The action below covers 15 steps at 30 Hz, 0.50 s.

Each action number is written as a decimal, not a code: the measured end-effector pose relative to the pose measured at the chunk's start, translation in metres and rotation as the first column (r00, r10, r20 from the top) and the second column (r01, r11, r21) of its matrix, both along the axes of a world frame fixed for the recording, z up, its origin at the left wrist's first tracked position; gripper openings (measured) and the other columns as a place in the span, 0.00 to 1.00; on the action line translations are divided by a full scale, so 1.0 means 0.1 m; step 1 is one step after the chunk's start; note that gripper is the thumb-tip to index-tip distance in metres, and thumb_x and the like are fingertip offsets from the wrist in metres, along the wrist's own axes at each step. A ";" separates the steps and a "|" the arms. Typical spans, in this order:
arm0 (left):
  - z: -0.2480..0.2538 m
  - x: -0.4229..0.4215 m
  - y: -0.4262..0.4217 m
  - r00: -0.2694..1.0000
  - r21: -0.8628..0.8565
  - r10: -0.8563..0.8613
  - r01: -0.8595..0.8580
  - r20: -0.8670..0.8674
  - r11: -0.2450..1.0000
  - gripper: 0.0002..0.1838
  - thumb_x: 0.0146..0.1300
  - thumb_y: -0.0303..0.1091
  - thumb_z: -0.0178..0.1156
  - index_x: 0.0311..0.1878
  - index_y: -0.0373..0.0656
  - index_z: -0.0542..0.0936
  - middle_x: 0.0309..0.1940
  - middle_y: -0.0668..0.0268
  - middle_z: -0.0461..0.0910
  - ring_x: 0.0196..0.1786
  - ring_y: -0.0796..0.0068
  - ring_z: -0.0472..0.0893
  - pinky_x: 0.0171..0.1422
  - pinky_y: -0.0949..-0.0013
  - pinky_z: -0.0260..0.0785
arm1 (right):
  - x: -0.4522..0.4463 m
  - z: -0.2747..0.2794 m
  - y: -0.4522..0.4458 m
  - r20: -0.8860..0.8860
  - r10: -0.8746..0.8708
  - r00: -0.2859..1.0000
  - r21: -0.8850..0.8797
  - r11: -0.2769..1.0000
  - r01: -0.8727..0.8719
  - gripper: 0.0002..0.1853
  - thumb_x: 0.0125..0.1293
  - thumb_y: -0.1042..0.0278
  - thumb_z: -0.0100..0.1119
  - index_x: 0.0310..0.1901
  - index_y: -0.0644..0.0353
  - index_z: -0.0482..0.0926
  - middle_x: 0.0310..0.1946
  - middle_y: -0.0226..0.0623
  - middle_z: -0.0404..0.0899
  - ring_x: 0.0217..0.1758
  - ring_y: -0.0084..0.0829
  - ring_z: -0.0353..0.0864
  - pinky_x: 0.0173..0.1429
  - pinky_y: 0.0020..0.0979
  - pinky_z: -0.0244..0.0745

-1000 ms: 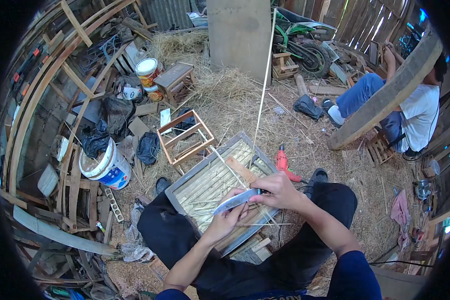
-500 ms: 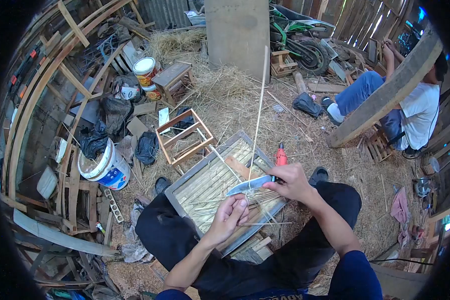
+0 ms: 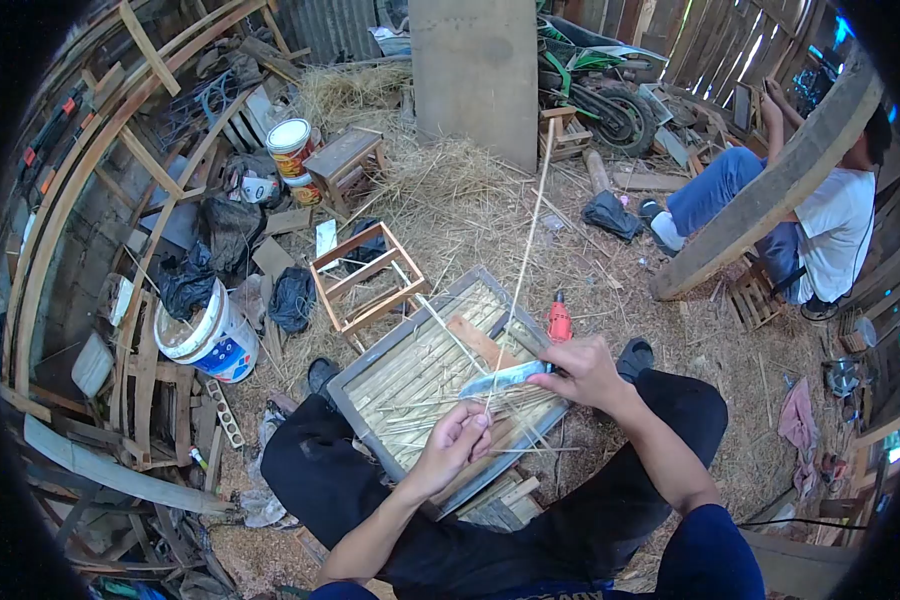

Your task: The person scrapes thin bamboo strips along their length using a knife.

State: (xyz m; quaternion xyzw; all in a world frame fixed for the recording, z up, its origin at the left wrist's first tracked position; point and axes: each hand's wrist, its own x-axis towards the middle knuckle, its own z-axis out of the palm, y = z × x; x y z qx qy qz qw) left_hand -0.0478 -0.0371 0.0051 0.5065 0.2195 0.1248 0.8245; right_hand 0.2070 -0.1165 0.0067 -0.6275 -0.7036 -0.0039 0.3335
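Note:
In the head view, my right hand (image 3: 582,372) is closed round the handle of a knife (image 3: 505,378), its wide blade pointing left. My left hand (image 3: 452,442) pinches the lower end of a long thin strip, likely bamboo (image 3: 527,245), which rises past the blade and leans right at the top. Blade and strip cross just above my left fingers; whether they touch, I cannot tell. Beneath both hands lies a framed slatted panel (image 3: 375,375), with several loose thin strips (image 3: 410,418) and a flat brown wooden piece (image 3: 480,340) on it.
Beyond the panel's right side lies a red power tool (image 3: 559,318). A small wooden frame (image 3: 370,275) and a white bucket (image 3: 210,335) are on the left. Another person (image 3: 830,230) sits at the right behind a slanted post (image 3: 770,190). Straw (image 3: 450,170) covers the floor ahead.
The strip's top has swung right and come lower. The knife has shifted slightly right and now shows less of its blade left of the strip. My left hand has moved slightly left and down.

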 end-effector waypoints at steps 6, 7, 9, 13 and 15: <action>0.01 0.11 0.01 0.995 -0.032 0.095 -0.095 -0.007 0.995 0.11 0.77 0.38 0.49 0.51 0.39 0.71 0.25 0.66 0.73 0.28 0.77 0.72 0.37 0.72 0.66 | -0.05 0.00 0.02 -0.010 0.030 0.999 -0.023 0.999 -0.031 0.18 0.59 0.47 0.68 0.30 0.55 0.80 0.16 0.33 0.75 0.19 0.35 0.78 0.24 0.36 0.69; -0.02 0.14 0.00 0.988 -0.020 0.153 -0.152 0.023 0.988 0.12 0.77 0.38 0.49 0.51 0.39 0.71 0.26 0.66 0.74 0.28 0.77 0.72 0.37 0.71 0.66 | -0.06 0.02 0.04 -0.007 0.033 0.999 -0.020 0.999 -0.033 0.18 0.59 0.47 0.68 0.30 0.55 0.80 0.16 0.34 0.75 0.19 0.36 0.78 0.24 0.36 0.69; -0.08 0.22 0.01 0.961 0.003 0.263 -0.264 0.090 0.964 0.13 0.77 0.39 0.49 0.52 0.38 0.72 0.27 0.66 0.74 0.28 0.76 0.73 0.37 0.71 0.66 | -0.07 0.06 0.09 0.002 0.037 0.999 -0.011 0.999 -0.037 0.18 0.59 0.47 0.68 0.30 0.56 0.80 0.15 0.34 0.75 0.19 0.36 0.78 0.24 0.36 0.69; -0.07 0.16 0.10 0.975 -0.187 0.170 -0.142 0.140 0.972 0.07 0.77 0.36 0.49 0.50 0.43 0.68 0.28 0.69 0.68 0.28 0.81 0.66 0.34 0.75 0.62 | -0.11 0.10 0.15 -0.025 0.057 0.998 0.006 0.998 -0.056 0.18 0.60 0.47 0.68 0.31 0.56 0.80 0.15 0.35 0.75 0.18 0.37 0.78 0.24 0.36 0.70; -0.10 0.17 0.12 0.982 -0.169 0.153 -0.132 0.114 0.977 0.06 0.77 0.35 0.49 0.48 0.44 0.67 0.28 0.71 0.66 0.28 0.82 0.64 0.33 0.76 0.60 | -0.13 0.06 0.19 -0.040 0.077 0.996 0.013 0.997 -0.077 0.18 0.59 0.47 0.69 0.31 0.56 0.80 0.15 0.34 0.75 0.18 0.36 0.78 0.24 0.36 0.69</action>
